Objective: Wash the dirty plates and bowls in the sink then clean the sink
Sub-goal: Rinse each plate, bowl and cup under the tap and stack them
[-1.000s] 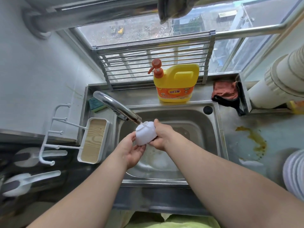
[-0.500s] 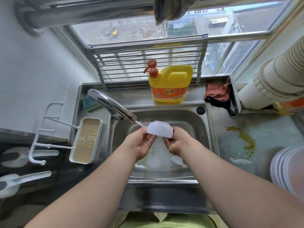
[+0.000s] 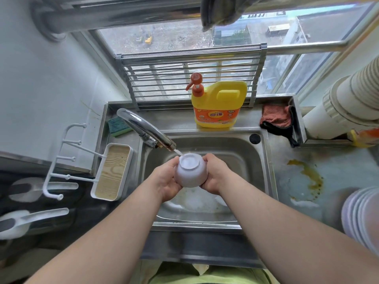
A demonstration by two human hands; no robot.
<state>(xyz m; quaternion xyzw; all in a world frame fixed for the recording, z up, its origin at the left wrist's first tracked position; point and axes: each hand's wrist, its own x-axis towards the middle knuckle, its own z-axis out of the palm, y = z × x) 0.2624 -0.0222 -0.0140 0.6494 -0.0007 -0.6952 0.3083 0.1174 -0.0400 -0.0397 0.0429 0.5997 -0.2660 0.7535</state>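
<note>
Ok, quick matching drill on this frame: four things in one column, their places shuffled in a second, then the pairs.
Things:
1. white bowl
2. detergent jug
3. green sponge
4. stack of plates

Places:
A. counter, right of the sink
B. back ledge, left of the faucet
C. upside down between the left hand and the right hand
D. back ledge, in front of the window rack

Pairs: 1-C, 2-D, 3-B, 4-A

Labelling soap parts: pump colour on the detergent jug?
Orange-red pump on the yellow detergent jug; head view.
</note>
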